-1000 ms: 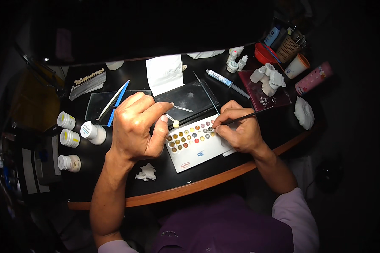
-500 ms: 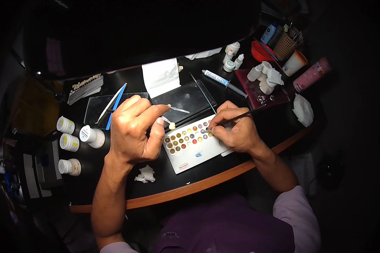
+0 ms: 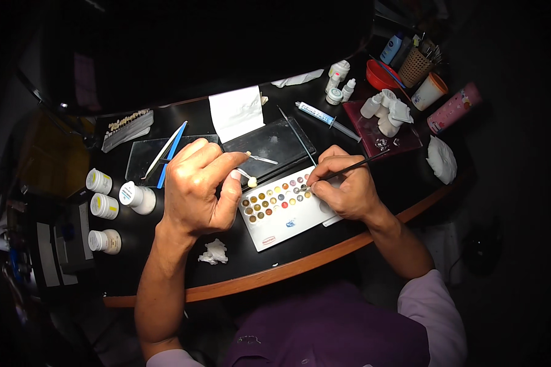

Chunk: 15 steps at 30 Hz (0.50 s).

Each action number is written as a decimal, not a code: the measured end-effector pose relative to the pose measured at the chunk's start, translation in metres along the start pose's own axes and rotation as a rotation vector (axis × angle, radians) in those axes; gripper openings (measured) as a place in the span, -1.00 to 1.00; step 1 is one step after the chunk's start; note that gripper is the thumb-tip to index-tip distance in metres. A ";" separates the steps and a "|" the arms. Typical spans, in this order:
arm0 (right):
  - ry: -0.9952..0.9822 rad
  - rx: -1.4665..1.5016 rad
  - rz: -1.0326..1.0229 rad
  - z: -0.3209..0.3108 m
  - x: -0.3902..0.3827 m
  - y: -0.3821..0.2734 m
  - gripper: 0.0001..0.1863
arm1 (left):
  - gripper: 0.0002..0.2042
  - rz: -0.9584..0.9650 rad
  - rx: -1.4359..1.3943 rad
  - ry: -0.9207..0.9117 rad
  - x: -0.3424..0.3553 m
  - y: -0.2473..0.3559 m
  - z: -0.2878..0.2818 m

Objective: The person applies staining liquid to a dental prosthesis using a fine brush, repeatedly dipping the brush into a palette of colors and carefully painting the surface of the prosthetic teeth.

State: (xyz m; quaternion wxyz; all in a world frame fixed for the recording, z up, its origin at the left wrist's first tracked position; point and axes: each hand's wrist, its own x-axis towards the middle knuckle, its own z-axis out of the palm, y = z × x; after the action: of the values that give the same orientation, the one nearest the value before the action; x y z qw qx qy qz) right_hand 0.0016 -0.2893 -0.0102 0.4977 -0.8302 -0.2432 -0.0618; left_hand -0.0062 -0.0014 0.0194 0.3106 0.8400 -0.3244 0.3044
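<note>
Left hand (image 3: 196, 186): fingers pinched shut on a slender holder (image 3: 243, 174); best kept steady.
Pale piece (image 3: 253, 182): at the holder's tip, near the palette (image 3: 275, 232)'s far-left corner.
Right hand (image 3: 344, 188): fingers closed on a dark brush (image 3: 356, 164) over the palette; light touch advisable.

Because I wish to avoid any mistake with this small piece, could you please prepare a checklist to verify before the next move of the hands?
1. Left hand holds the slim tool: ok.
2. Pale yellow piece is at the tool's end: ok; how firmly it sits, cannot tell.
3. Right hand holds the dark-handled brush: ok.
4. Brush tip touches the intended colour: cannot tell, too small to see.
5. All wells of the white palette are in view: not ok, the right hand covers its right end.
6. Crumpled tissue lies apart from the palette: ok.
</note>
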 end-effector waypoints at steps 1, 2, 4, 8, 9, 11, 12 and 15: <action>0.001 0.009 0.006 0.000 0.000 0.000 -0.97 | -0.77 0.005 0.002 0.000 0.000 0.000 0.000; -0.002 0.013 0.006 0.001 0.000 0.001 -0.97 | -0.77 0.001 0.005 -0.002 0.000 0.000 -0.001; -0.007 0.019 0.020 0.000 0.000 0.002 -0.96 | -0.77 0.009 0.002 -0.001 0.001 -0.001 0.000; -0.015 0.023 0.003 0.000 0.000 0.001 -0.96 | -0.78 0.010 0.013 -0.007 0.001 0.000 -0.002; -0.015 0.026 0.009 0.000 0.001 -0.002 -0.95 | -0.78 0.012 0.013 -0.001 0.001 0.001 -0.003; -0.016 0.029 0.024 0.000 0.001 0.000 -0.95 | -0.78 0.011 0.007 -0.001 0.001 -0.001 -0.001; -0.021 0.033 0.014 -0.001 0.001 0.001 -0.95 | -0.78 0.010 0.006 0.000 0.002 -0.001 0.000; -0.029 0.042 0.006 -0.001 0.002 0.003 -0.95 | -0.78 0.009 0.009 -0.002 0.002 -0.002 0.001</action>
State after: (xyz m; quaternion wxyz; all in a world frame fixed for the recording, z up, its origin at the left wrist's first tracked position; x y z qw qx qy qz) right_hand 0.0048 -0.2909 -0.0114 0.5118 -0.8210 -0.2493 -0.0429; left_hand -0.0037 -0.0016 0.0200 0.3054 0.8400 -0.3273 0.3066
